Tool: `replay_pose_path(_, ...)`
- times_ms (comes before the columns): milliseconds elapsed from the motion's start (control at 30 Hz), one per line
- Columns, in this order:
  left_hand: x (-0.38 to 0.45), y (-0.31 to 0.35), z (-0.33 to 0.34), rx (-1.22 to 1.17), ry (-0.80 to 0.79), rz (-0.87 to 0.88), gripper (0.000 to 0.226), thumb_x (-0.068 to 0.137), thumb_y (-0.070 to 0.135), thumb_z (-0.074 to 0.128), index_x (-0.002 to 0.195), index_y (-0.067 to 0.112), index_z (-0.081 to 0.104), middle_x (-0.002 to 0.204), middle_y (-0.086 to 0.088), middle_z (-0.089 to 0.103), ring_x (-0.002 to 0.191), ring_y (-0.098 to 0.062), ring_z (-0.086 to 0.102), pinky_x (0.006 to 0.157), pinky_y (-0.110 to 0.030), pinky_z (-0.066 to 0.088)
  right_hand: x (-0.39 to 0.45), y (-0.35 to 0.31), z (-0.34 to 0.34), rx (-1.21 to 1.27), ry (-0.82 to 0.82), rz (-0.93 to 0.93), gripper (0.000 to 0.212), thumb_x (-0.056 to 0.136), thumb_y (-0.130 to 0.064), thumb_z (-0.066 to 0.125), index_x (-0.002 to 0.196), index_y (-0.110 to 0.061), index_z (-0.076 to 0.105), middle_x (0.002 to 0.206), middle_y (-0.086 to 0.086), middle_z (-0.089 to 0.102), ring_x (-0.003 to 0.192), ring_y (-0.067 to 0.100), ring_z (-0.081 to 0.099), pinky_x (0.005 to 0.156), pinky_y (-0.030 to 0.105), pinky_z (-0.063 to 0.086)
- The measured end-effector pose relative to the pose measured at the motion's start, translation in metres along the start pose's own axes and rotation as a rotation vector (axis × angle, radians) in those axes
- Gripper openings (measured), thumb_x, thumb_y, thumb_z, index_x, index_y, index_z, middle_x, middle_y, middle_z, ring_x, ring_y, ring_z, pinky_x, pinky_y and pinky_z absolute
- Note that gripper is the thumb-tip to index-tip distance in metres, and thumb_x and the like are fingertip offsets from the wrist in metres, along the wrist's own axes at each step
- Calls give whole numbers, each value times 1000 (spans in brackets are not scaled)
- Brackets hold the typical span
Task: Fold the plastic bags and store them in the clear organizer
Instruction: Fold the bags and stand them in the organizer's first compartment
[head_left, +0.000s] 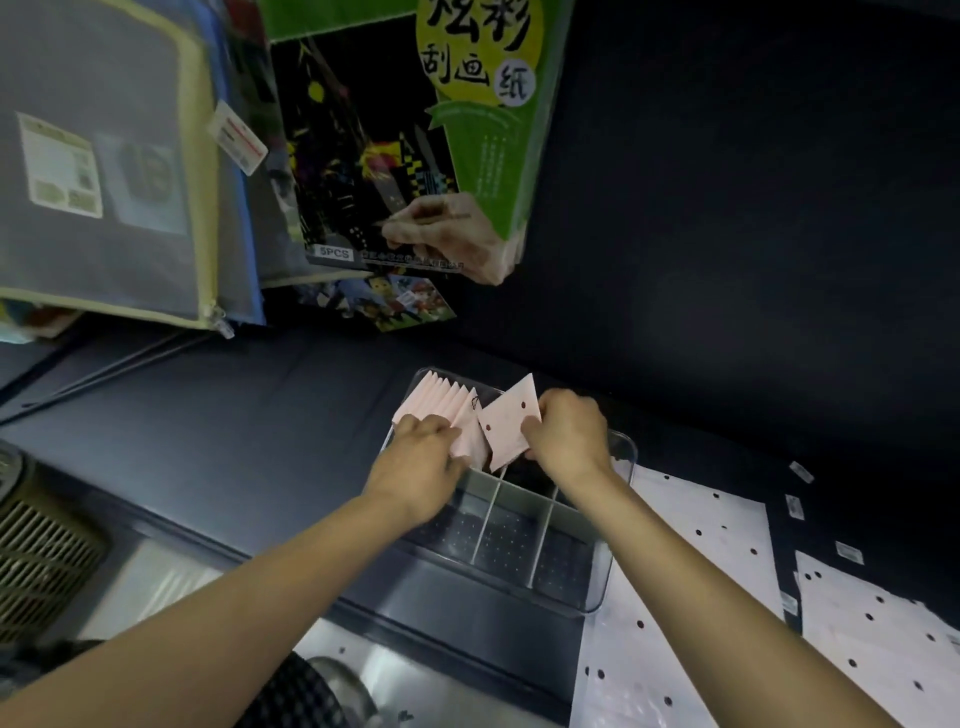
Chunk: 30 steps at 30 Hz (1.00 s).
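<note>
A clear organizer (613, 545) with dividers sits on the dark table in front of me. Several pale pink folded bags (447, 397) stand packed in a row in its far left compartment. My left hand (421, 457) presses against that row, fingers on the nearest fold. My right hand (569, 431) pinches a folded square bag with dark dots (506, 426), held tilted over the organizer's far end, beside the row. The near compartments show only the dotted bottom.
Flat white dotted plastic bags (701, 545) lie on the table to the right, another one (883, 639) further right. Zip pouches (104, 182) and a green-and-black scratch-paper pack (405, 156) hang at the back. A vented appliance (31, 545) stands at the left.
</note>
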<state>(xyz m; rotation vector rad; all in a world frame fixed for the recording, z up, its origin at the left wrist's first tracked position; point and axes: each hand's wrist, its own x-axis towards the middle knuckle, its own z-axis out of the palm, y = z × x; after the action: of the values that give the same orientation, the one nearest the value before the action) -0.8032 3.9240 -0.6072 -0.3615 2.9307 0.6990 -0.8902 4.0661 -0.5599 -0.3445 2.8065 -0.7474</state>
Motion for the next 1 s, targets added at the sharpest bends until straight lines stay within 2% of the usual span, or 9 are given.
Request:
replay_pose_path(100,-9,2,3,30,82,49,42,96,27,43,137,21,44,143,6,37,125,-19,27,87,-32,43,2,-10,13,-65,-25,23,12,85,-5,49,83,-3,60,89,15,67,80,29,65,64,31,52)
replay_pose_path(233,-18,1,6,25,194,129,45,95,25,46,139,24,41,139,9,41,117,-17,31,74,-25,42,5,-15,30,-49,-73,94,19,88,-9,53,99,-2,66,102,16,67,93,30,65,75,33,54)
replay_pose_path(433,-22,-1,15,-35,100,82,45,96,31,45,140,23,39,142,8,35,129,-16,24,95,-29,40,3,-11,46,133,-70,78,24,94,-22,49,98,-5,66,96,16,69,89,31,67,80,41,55)
replay_pose_path(567,-23,-1,13,-125,153,68,49,93,23,50,141,27,37,136,4,40,128,-19,29,95,-32,43,1,-16,49,245,-183,72,36,97,-33,45,115,-7,61,113,11,65,106,28,61,89,33,47)
replay_pose_path(633,-22,-2,11,-181,214,42,46,91,18,51,136,27,42,131,4,42,123,-19,33,86,-33,46,5,-17,52,235,-254,78,34,97,-33,44,108,-8,63,106,13,66,101,27,61,81,28,43)
replay_pose_path(700,-21,-3,9,-196,246,35,44,91,16,52,133,28,45,127,4,42,118,-17,36,79,-28,43,10,-18,54,262,-299,88,25,95,-28,47,96,-9,63,87,10,62,86,22,58,73,26,40)
replay_pose_path(833,-19,1,7,-171,249,47,37,91,15,53,127,22,51,128,1,42,116,-20,38,81,-31,45,8,-17,51,500,-410,114,15,90,-17,53,83,-9,64,69,1,56,70,15,51,73,29,41)
replay_pose_path(900,-19,9,3,-163,296,43,34,90,15,54,124,18,53,127,-3,43,114,-23,40,82,-36,46,0,-14,45,552,-367,96,17,90,-16,53,74,-16,57,76,4,60,73,17,55,77,32,44)
replay_pose_path(1000,-23,29,0,-163,361,155,30,89,15,57,118,13,57,122,-8,48,108,-26,44,84,-36,42,-21,8,26,560,-219,17,14,90,-15,53,80,-24,54,95,4,65,92,21,62,86,36,50)
